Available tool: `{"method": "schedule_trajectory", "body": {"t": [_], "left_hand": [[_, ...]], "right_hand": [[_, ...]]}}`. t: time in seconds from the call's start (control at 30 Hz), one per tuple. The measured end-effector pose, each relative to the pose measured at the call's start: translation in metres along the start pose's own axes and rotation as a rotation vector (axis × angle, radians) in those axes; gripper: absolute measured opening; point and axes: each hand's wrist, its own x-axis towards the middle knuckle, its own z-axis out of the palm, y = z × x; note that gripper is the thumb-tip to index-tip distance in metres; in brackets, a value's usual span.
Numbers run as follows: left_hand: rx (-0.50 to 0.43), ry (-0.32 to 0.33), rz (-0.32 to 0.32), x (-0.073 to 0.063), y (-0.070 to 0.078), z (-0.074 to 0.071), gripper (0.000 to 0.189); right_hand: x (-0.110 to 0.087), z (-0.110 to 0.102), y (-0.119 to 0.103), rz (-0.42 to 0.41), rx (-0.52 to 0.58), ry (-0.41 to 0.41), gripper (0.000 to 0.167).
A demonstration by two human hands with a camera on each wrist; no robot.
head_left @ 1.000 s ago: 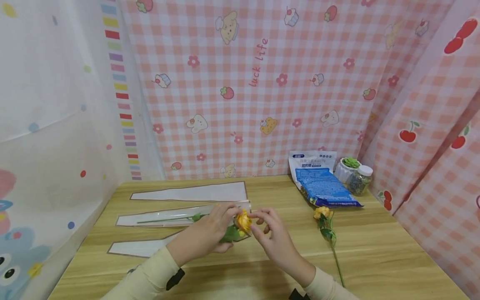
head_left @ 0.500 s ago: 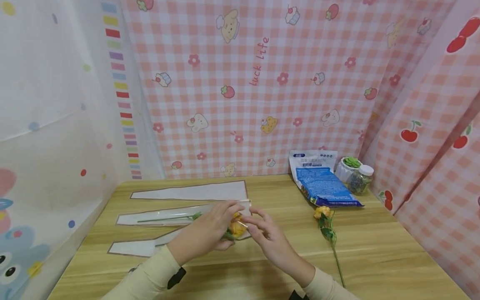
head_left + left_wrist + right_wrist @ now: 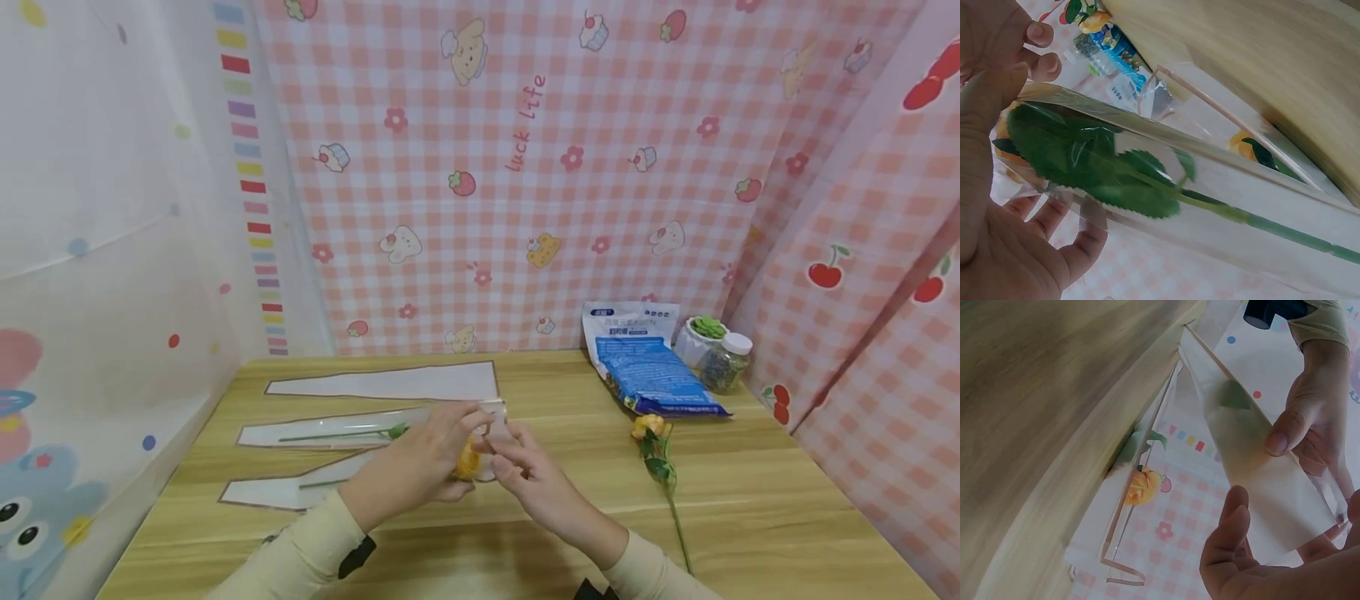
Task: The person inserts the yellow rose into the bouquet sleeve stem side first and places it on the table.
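My left hand (image 3: 412, 458) grips a clear-fronted, white-backed flower sleeve (image 3: 1272, 506) near its wide mouth, thumb on one face and fingers behind. Inside is a yellow artificial rose (image 3: 468, 464); its green leaves (image 3: 1085, 150) and stem show through the film in the left wrist view. The sleeve's narrow end rests on the table at left. At the mouth, my right hand (image 3: 551, 500) appears to pinch the edge with thumb and index finger, the other fingers bent. The exact contact is partly hidden.
Behind lies a second sleeve (image 3: 258, 437) with a rose in it, and farther back a flat sleeve (image 3: 420, 383). Another yellow rose (image 3: 649, 427) lies at right. A blue-and-white bag (image 3: 645, 367), a potted succulent (image 3: 705, 329) and a lidded jar (image 3: 726, 367) stand back right.
The rose head has gone from sticking out at the mouth to lying behind the film, farther left. My right fingers have moved from the petals to the sleeve's edge.
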Motion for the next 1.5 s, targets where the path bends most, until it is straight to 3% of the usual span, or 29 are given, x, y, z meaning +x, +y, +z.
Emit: {"method": "schedule_trajectory", "body": {"t": [0.23, 0.4, 0.63, 0.9, 1.03, 1.17, 1.37, 1.5], "left_hand": [[-0.009, 0.006, 0.055, 0.0, 0.004, 0.01, 0.093], [0.016, 0.017, 0.081, 0.002, 0.009, 0.016, 0.084], [0.049, 0.025, 0.101, 0.002, 0.018, 0.025, 0.075], [0.088, -0.036, 0.098, -0.001, 0.022, 0.028, 0.081], [0.076, -0.047, 0.085, -0.005, 0.021, 0.029, 0.086], [0.08, -0.104, 0.024, -0.013, 0.016, 0.031, 0.089], [-0.011, -0.277, -0.18, -0.033, 0.001, 0.032, 0.114], [-0.058, -0.368, -0.261, -0.05, -0.01, 0.027, 0.11]], "right_hand": [[-0.001, -0.003, -0.003, 0.1, -0.002, -0.086, 0.037], [-0.002, -0.006, -0.005, 0.092, -0.076, -0.122, 0.037], [-0.006, -0.004, -0.006, 0.112, -0.12, -0.164, 0.062], [-0.003, 0.002, 0.002, 0.149, 0.007, -0.25, 0.052], [-0.004, 0.003, 0.004, 0.167, 0.042, -0.242, 0.045], [-0.003, 0.002, 0.003, 0.185, 0.042, -0.185, 0.039], [0.002, -0.001, 0.009, 0.207, 0.006, -0.119, 0.024], [0.006, -0.005, 0.02, 0.232, 0.025, -0.109, 0.022]]}}
